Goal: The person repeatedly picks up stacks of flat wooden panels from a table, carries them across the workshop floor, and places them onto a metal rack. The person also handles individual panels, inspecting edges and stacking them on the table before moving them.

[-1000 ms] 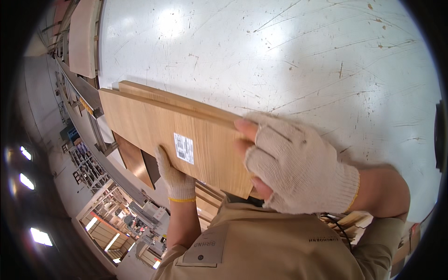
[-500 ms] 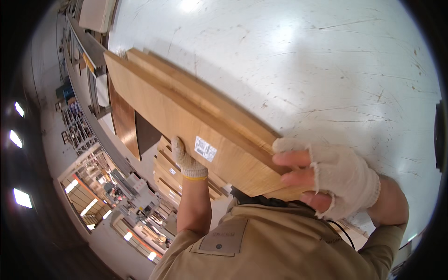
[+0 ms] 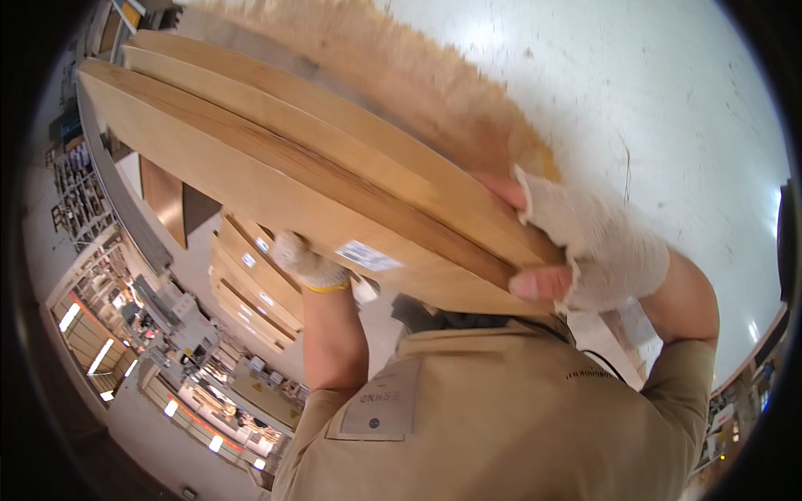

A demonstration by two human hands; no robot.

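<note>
Two thick, light-brown wooden boards (image 3: pixel 251 167) lie side by side on edge in my grasp, slanting from the upper left down to my body. A white printed label (image 3: pixel 368 256) is stuck on the face nearer me. My right hand (image 3: pixel 593 238), in a fingerless knit glove, closes round their near end, thumb on the nearer board and a finger over the far one. Against the labelled face my gloved left hand (image 3: pixel 309 263) supports the nearer board; some of its fingers are hidden.
Beyond the boards, a brown, ragged-edged patch (image 3: pixel 468 108) covers part of the scratched white surface (image 3: pixel 643 108); it is blurred. Several labelled boards (image 3: pixel 255 284) are stacked lower left, near a dark brown panel (image 3: pixel 163 196). Machines (image 3: pixel 180 313) stand farther off.
The boards have shifted left and tilted, showing more of their top edges. My right hand has moved up and spread its grip across both boards. The brown patch has come into view.
</note>
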